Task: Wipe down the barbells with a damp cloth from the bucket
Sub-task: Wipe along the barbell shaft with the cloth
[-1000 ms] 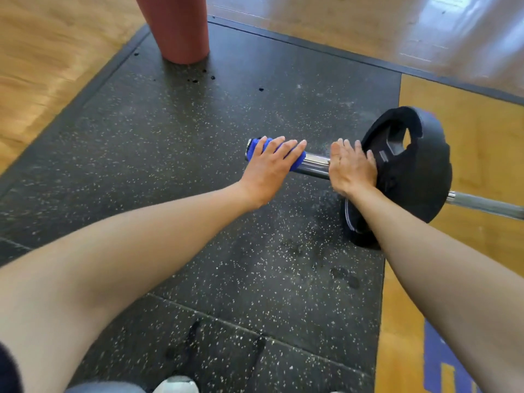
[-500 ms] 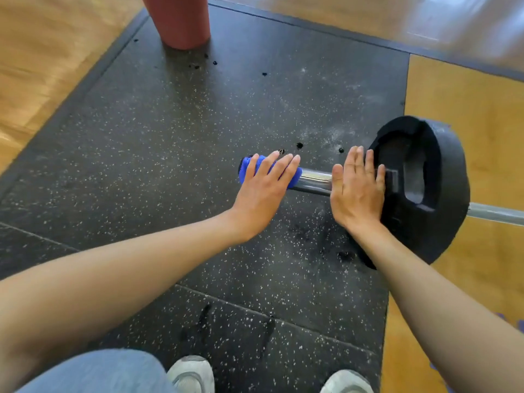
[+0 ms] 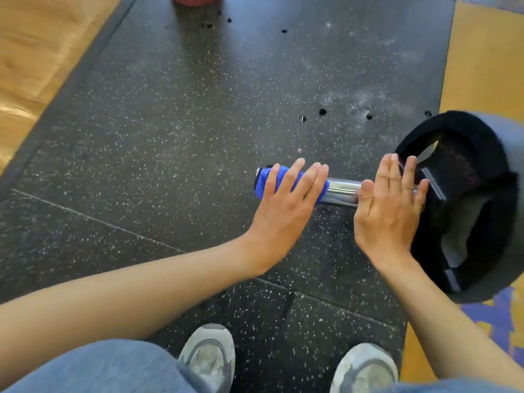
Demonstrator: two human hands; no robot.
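Left hand (image 3: pixel 286 205) presses the blue damp cloth (image 3: pixel 265 181) flat-fingered on the chrome barbell sleeve (image 3: pixel 341 190), centre-right; right hand (image 3: pixel 388 211), fingers straight, steadies it. Roll evenly, I'd say.

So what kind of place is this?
Most likely a gym or weight room: a chrome barbell with a black weight plate lies on speckled rubber flooring, bordered by a wooden floor.

Bright even daylight, soft shadows, motion blur, wide-angle bending at edges.
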